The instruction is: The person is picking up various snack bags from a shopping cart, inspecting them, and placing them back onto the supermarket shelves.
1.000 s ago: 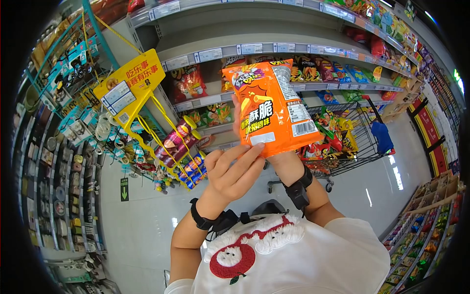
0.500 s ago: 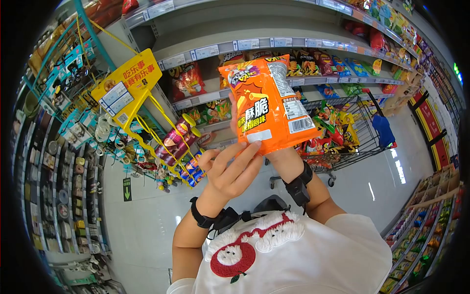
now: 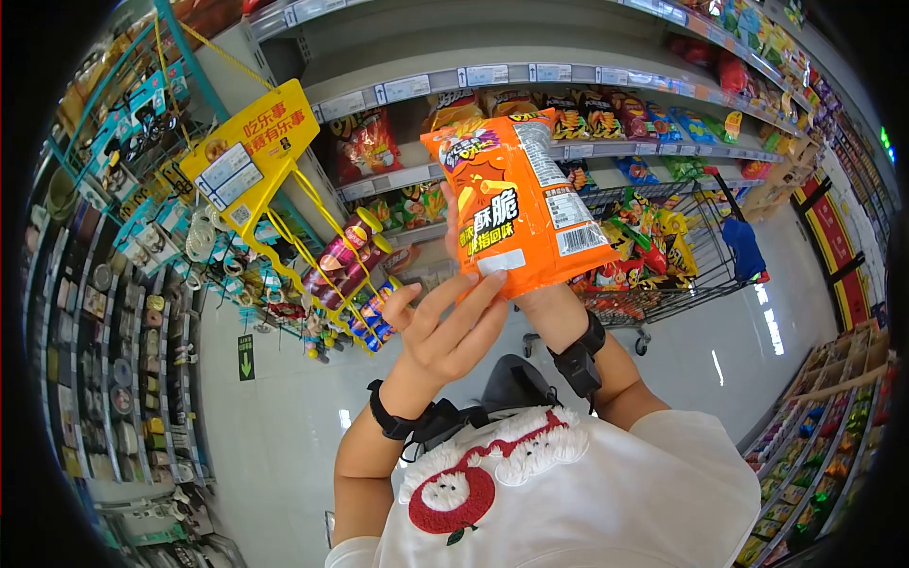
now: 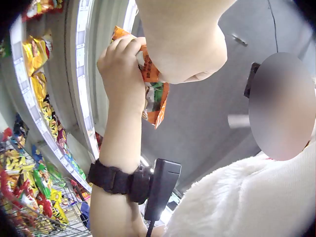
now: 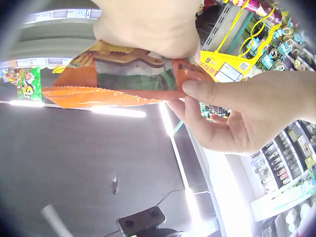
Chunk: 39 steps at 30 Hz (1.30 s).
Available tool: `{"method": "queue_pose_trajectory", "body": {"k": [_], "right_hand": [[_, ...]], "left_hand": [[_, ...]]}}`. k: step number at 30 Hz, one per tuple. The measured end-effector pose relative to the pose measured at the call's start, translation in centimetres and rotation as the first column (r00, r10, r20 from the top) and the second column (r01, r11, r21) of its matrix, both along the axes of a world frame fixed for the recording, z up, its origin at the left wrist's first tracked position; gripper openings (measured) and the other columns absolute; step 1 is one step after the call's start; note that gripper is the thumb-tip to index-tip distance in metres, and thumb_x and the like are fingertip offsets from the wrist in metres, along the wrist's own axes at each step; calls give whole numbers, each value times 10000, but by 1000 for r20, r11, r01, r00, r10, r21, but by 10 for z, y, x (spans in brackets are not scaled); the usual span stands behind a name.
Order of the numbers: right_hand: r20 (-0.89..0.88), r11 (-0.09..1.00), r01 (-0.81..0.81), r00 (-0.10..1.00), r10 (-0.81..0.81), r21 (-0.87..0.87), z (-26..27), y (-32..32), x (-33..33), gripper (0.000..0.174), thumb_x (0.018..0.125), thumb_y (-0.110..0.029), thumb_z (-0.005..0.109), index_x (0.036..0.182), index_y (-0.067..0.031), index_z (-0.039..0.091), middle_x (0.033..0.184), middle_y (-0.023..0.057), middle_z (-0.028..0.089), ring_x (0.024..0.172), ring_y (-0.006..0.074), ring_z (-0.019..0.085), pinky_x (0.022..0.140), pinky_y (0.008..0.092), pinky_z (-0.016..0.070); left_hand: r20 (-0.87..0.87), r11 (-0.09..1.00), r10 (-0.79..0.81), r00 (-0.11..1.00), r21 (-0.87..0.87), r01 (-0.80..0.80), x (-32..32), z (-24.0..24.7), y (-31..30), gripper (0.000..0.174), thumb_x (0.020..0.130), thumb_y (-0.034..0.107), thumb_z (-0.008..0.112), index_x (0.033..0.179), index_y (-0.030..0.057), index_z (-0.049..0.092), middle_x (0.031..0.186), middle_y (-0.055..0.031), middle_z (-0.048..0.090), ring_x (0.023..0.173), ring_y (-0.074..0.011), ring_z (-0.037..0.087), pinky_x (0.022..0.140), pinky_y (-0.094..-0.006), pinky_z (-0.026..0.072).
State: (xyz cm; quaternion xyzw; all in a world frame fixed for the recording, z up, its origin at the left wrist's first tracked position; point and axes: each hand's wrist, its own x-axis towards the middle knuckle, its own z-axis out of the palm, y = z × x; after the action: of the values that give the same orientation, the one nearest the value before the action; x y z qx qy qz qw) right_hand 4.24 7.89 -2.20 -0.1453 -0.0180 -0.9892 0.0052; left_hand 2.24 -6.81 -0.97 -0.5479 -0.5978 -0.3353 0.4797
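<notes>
An orange snack bag [image 3: 530,213] is held up in front of the shelves, its printed back with barcode and white sticker towards the head camera. My left hand [image 3: 445,327] pinches the bag's lower left corner, fingertips by the sticker; in the right wrist view its thumb [image 5: 200,90] presses the other face. Mostly hidden behind the bag in the head view, my right hand [image 4: 121,69] grips it, fingers curled over its edge in the left wrist view. Both wrists wear black straps with small cameras.
Shelves [image 3: 473,76] with snack bags stand ahead. A shopping cart [image 3: 705,284] full of colourful bags is at the right. On the left hang a yellow sign [image 3: 251,156] and a yellow rack with snack cans [image 3: 346,260], near hooks of small goods. Pale floor lies below.
The bag has shifted slightly left and tilted a little, both hands keeping their hold. The left fingertips stay at the white sticker.
</notes>
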Motion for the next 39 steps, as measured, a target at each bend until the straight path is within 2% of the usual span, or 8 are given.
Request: {"method": "queue_pose_trajectory", "body": {"k": [4,5,8,11,25,28,35,39], "right_hand": [[4,1000,13,1000,-13,-10,-3,4,-6,550,875,-358,482,1337,-93,349,1363,128,375,1145,286,456,911,467,402],[5,989,-59,998,60,-132,-7,7,-11,539,880,-373,457,1333,-98,360,1362,116,383,1134,280,468,911,453,399],[5,996,49,999,-49,70,-6,13,-6,590,861,-433,446,1344,-108,344,1365,106,376,1125,271,479,899,461,398],[68,999,41,997,-39,-31,-4,12,-1,606,858,-437,450,1356,-116,323,1358,112,377,1124,278,475,894,474,398],[8,1000,24,1000,-24,3,-12,9,3,603,870,-414,453,1366,-107,301,1372,120,349,1112,285,479,888,480,406],[122,995,101,988,-97,-26,-12,8,1,596,874,-410,448,1365,-105,302,1371,118,353,1110,284,479,880,480,411],[50,1000,14,999,-14,-2,-10,2,-6,581,878,-408,449,1351,-97,322,1351,127,379,1103,285,487,864,478,422],[161,972,159,969,-187,175,-20,3,-16,571,879,-401,457,1330,-71,341,1320,150,408,1098,287,491,878,472,422]], "left_hand": [[21,1000,0,1000,3,0,2,1,1,147,618,94,688,674,176,580,932,50,655,886,-128,555,874,-350,270],[29,1000,-4,1000,-3,4,4,2,2,147,619,97,690,671,175,577,932,51,655,887,-127,554,875,-350,271],[43,1000,-16,999,-8,16,5,2,5,144,633,104,692,664,172,568,938,53,655,889,-126,552,871,-351,274],[68,999,-42,997,-18,43,6,0,7,138,641,102,690,667,168,571,939,51,654,889,-126,552,875,-351,271],[96,997,-60,994,-52,65,1,-4,6,128,630,102,695,679,158,591,935,48,655,891,-130,551,877,-351,271],[99,997,-48,994,-48,53,2,-4,5,127,633,100,694,680,157,591,937,47,655,893,-131,552,873,-352,273],[117,998,-29,993,-48,35,-1,-1,-2,131,650,93,687,718,155,595,949,49,652,893,-137,556,868,-358,278],[125,999,-30,992,-39,35,-4,-2,-6,147,643,104,696,740,149,595,955,30,645,881,-149,561,844,-364,302]]}}
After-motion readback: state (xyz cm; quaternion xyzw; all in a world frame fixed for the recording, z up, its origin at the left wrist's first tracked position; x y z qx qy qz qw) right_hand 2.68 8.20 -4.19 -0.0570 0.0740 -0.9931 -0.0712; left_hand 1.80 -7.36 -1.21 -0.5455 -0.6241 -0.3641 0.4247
